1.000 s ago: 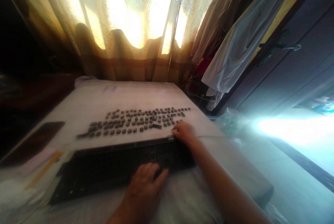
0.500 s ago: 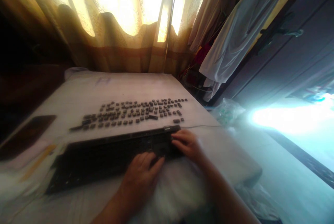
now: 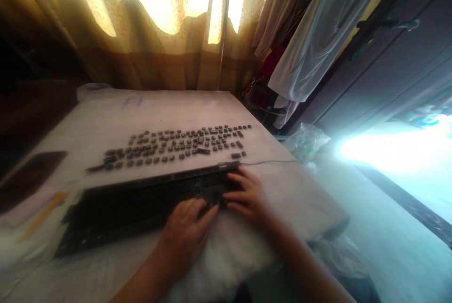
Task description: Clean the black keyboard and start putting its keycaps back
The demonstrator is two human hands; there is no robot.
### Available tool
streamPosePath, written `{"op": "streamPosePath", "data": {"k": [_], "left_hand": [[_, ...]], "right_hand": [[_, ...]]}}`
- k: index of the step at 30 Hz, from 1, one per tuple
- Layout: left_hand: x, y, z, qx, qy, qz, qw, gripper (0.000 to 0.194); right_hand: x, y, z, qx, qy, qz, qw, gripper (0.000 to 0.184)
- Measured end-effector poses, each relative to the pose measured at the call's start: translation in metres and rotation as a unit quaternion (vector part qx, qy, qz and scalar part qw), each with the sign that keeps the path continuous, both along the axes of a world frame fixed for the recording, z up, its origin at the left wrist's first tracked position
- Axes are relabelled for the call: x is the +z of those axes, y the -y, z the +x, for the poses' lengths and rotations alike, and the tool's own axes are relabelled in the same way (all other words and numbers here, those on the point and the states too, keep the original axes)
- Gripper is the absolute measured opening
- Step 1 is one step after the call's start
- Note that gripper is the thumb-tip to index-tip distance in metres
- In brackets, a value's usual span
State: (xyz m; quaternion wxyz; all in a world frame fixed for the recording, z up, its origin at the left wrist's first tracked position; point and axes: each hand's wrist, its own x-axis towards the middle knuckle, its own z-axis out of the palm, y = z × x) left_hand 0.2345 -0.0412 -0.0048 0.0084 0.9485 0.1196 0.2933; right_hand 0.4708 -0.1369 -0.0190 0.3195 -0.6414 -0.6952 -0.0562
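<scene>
A long black keyboard (image 3: 134, 206) lies slanted on the cloth-covered table, its deck bare and dark over much of its length. My left hand (image 3: 187, 223) grips its near edge right of the middle, fingers over the top and thumb pointing right. At the right end, my right hand (image 3: 247, 195) has its fingers stretched out and apart, their tips touching the deck close to the left thumb. Blur hides whether any small piece is under those tips. Behind the keyboard, loose dark keycaps (image 3: 181, 156) are spread in rough rows, among them a long bar-shaped one (image 3: 203, 151).
A dark flat object (image 3: 33, 171), a pinkish cloth (image 3: 33, 206) and a yellow-orange strip (image 3: 44, 216) lie at the left of the table (image 3: 197, 107). A thin cable (image 3: 270, 162) runs right. Plastic bags (image 3: 307, 140), hanging clothes (image 3: 307, 58) and a door (image 3: 399, 63) stand beyond.
My right hand has come from beside the loose keycaps down onto the keyboard's right end, its fingers spreading. My left hand keeps its place on the keyboard. The whole view has shifted.
</scene>
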Motion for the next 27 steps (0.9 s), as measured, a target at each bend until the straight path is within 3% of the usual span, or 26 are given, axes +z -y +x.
{"op": "streamPosePath", "data": {"k": [10, 20, 27], "left_hand": [[0.0, 0.001, -0.001, -0.002, 0.007, 0.013, 1.0, 0.035], [0.003, 0.008, 0.016, -0.005, -0.018, -0.001, 1.0, 0.035], [0.002, 0.007, 0.015, -0.013, -0.003, -0.005, 1.0, 0.033]], "right_hand": [[0.005, 0.0, -0.006, -0.003, 0.009, -0.026, 1.0, 0.019], [-0.002, 0.003, -0.01, -0.018, -0.012, 0.008, 1.0, 0.021], [0.002, 0.003, -0.012, 0.002, -0.015, 0.033, 0.999, 0.017]]}}
